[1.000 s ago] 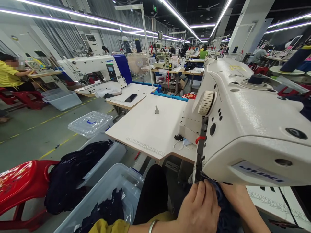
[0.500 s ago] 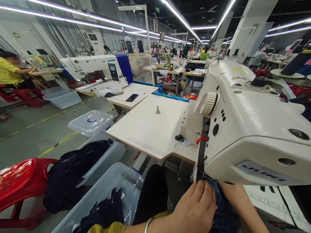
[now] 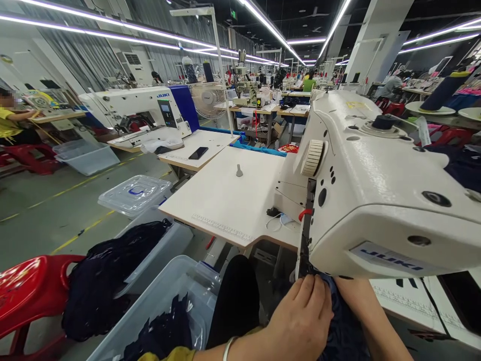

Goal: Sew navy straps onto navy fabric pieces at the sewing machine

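Observation:
Dark blue fabric [image 3: 343, 331] lies below the needle end of a white JUKI sewing machine [image 3: 379, 185]. My left hand [image 3: 302, 316], with a metal bangle at the wrist, is closed on the fabric's left edge, its fingertips close to the machine's dark end plate. On the other side of the fabric is my right hand [image 3: 351, 288], reaching in under the machine head. Its fingers are hidden by the head and the cloth, so their grip does not show.
Left of my knee stand a clear plastic bin [image 3: 158, 291] with dark cloth pieces and another bin [image 3: 161, 255] heaped with dark fabric. A red stool [image 3: 33, 286] is beside them. The white table [image 3: 221, 195] extends beyond; a phone [image 3: 198, 153] lies on the neighbouring table.
The whole view has shifted slightly, with the machine and tables now a little further left. Both hands stay at the fabric under the machine head, with hardly any movement.

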### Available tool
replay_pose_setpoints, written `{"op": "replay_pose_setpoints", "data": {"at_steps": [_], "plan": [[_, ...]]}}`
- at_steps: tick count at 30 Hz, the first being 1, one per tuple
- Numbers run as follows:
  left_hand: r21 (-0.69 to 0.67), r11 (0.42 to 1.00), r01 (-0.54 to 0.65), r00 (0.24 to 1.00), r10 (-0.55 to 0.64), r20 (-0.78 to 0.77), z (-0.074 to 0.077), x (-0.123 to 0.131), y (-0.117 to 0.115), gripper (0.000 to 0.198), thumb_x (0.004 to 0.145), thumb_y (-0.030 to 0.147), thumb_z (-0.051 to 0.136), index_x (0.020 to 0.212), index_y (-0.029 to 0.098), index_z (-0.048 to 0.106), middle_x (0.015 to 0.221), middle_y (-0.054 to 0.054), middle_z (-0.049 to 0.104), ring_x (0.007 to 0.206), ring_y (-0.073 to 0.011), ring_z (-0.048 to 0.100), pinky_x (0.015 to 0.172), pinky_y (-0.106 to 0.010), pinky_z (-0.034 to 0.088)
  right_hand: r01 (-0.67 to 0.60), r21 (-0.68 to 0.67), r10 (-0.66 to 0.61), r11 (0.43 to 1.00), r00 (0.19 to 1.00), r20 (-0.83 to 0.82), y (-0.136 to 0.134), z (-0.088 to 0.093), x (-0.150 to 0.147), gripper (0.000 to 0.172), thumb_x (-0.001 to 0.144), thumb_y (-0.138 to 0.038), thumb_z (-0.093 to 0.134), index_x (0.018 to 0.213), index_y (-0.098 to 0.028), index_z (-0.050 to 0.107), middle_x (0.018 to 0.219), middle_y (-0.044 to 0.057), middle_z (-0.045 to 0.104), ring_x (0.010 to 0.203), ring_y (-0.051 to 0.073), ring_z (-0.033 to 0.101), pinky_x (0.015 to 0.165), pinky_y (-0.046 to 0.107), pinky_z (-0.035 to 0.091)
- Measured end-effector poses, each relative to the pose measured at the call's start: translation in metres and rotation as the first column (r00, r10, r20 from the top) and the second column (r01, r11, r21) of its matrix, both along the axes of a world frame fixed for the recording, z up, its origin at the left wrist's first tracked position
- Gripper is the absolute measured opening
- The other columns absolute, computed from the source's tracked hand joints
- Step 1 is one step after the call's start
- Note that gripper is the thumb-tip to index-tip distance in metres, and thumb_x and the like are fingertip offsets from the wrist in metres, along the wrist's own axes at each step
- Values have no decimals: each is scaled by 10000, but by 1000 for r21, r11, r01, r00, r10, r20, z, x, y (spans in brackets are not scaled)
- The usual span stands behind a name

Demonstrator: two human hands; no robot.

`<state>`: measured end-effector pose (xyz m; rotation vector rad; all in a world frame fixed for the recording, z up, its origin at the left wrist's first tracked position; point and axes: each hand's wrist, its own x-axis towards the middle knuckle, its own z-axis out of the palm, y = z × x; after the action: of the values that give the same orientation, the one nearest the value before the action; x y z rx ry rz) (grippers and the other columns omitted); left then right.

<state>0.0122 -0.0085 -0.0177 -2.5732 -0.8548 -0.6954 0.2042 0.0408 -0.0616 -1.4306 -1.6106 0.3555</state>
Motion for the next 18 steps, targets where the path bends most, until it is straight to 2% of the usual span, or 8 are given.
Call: {"op": "replay_pose_setpoints", "data": {"at_steps": [7, 11, 15, 18], "plan": [[-46, 999, -4, 1000, 5, 15, 1, 4, 5, 391, 1014, 332, 440, 1266, 66, 579, 1260, -133, 598, 1160, -244, 556, 993, -330, 428, 18, 5, -18, 1000, 998, -53, 1, 5, 0, 196, 774, -426, 601, 675, -284, 692, 788, 60, 759, 1046, 354, 638, 910, 485, 518], [-25, 1000, 1, 999, 0, 40, -2, 5, 4, 387, 1003, 327, 466, 1257, 59, 584, 1246, -137, 604, 1145, -247, 565, 973, -332, 443, -8, -16, 6, 1000, 996, -86, -1, 10, -2, 200, 826, -431, 646, 890, -255, 718, 1005, 99, 737, 1072, 351, 621, 893, 485, 524], [-31, 1000, 0, 1000, 0, 10, -1, 4, 3, 382, 1002, 327, 467, 1261, 70, 582, 1271, -141, 591, 1147, -235, 564, 981, -327, 438, -42, -50, 36, 998, 993, -117, -1, 14, -2, 288, 935, -402, 590, 1160, -226, 628, 1219, 91, 629, 1052, 242, 617, 890, 447, 525], [-26, 1000, 4, 999, -3, 40, -1, 3, 5, 365, 1002, 327, 468, 1234, 78, 601, 1242, -126, 611, 1118, -228, 575, 976, -319, 439, -60, -71, 51, 996, 991, -128, 0, 20, -3, 293, 956, -368, 574, 1209, -224, 595, 1262, 82, 589, 1050, 221, 609, 878, 422, 531]]}}
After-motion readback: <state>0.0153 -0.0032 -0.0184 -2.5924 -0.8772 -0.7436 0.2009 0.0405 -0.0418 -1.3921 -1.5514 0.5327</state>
